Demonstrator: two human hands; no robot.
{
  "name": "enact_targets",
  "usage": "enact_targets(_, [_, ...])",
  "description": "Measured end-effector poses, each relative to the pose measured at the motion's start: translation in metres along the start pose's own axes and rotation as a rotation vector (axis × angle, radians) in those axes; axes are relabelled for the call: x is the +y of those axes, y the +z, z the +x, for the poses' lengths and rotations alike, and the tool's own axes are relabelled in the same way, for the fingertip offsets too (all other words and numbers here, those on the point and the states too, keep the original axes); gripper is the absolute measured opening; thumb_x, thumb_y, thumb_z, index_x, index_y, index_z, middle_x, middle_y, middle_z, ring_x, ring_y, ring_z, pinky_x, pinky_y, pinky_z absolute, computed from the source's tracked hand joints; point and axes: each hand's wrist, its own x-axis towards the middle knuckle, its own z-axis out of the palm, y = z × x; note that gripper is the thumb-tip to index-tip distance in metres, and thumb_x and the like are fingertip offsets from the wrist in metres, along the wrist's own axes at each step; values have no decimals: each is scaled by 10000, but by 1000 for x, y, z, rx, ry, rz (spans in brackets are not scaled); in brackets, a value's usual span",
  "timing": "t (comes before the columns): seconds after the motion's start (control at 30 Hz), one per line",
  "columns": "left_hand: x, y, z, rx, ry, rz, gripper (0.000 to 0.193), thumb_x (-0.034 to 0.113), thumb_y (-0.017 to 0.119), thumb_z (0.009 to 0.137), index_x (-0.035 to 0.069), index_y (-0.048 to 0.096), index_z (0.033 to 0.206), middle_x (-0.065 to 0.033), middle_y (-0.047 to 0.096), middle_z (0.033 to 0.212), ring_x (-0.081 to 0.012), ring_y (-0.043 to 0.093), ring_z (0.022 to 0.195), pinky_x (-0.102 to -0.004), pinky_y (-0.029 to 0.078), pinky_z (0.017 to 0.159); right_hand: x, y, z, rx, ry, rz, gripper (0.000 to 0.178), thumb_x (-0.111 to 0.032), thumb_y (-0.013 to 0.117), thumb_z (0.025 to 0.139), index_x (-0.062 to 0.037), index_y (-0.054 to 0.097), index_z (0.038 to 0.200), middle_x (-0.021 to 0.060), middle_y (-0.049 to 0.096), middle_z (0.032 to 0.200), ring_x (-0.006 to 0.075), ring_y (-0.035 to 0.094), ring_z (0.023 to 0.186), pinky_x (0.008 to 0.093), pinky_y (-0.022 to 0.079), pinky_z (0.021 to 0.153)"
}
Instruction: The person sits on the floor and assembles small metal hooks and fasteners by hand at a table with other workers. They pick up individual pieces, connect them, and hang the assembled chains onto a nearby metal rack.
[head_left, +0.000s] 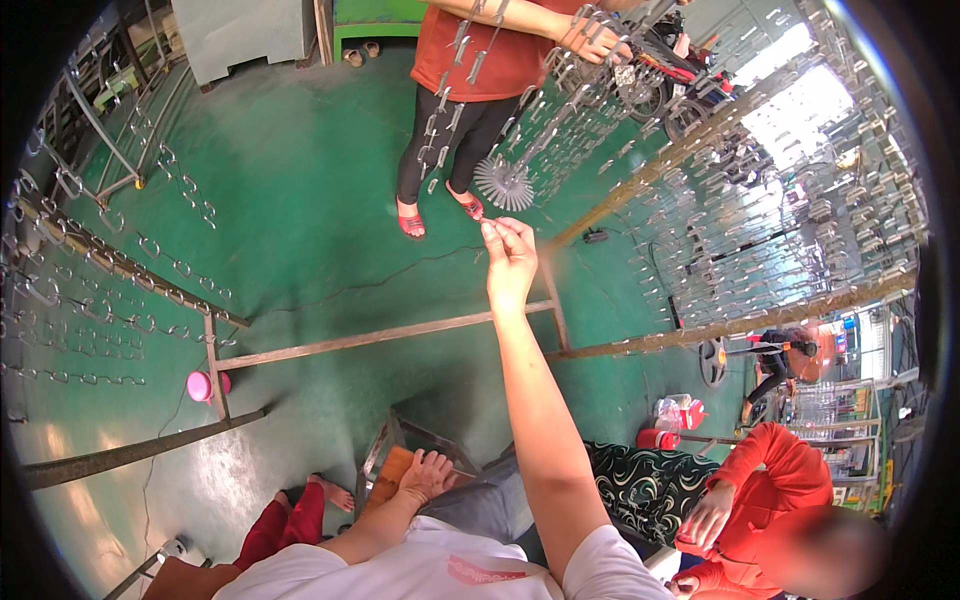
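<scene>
My right hand (511, 262) is stretched out ahead at mid-view, thumb and fingertips pinched together. Whatever may be between them is too small to make out. Lower down, my left hand (428, 475) lies with its fingers spread on an orange-brown board (392, 474), which rests by a metal-framed stand (392, 432). Strands of small metal hooks (462, 60) hang beyond my right hand, in front of a person in a rust-red top (437, 58). A round fan of metal pieces (503, 184) hangs near that person's legs.
A metal rack bar (380, 338) crosses ahead of me. Dense rows of hanging hooks (740, 240) fill the right side, and more hook chains (150, 243) hang at the left. A person in red (770, 480) sits close on my right. A pink round object (200, 386) stands at the left.
</scene>
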Motion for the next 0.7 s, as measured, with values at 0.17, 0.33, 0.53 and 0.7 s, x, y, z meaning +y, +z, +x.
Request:
enact_targets(0.17, [-1,-1,0,57,-6,0,271,413,524,827,152,561,888,-36,530,915,-215,498,959,-476,349,901,-10,-15,-14,14,12,42,156,-103,709,803,-14,711,931,77,561,968,164,558,880,280,472,776])
enact_targets(0.33, [-2,-2,0,44,-6,41,253,391,542,824,149,572,893,-23,544,919,-205,498,974,-480,345,900,-59,-64,-67,-89,-27,125,76,4,641,837,20,661,909,77,528,1017,190,619,941,283,498,815])
enact_targets(0.53, [-10,-2,4,12,19,-5,227,357,557,813,165,580,931,-23,570,973,-215,502,1001,-476,310,926,-140,-157,-162,-168,-45,-85,130,-37,665,826,-8,697,949,67,550,1026,160,598,890,275,523,748])
enact_targets(0.7, [16,-42,40,24,-43,-478,233,224,570,858,74,584,1036,-92,597,1011,-272,538,991,-442,382,903,-198,-237,-247,-87,90,-42,134,-88,687,799,-39,712,922,65,605,919,201,578,887,318,480,780])
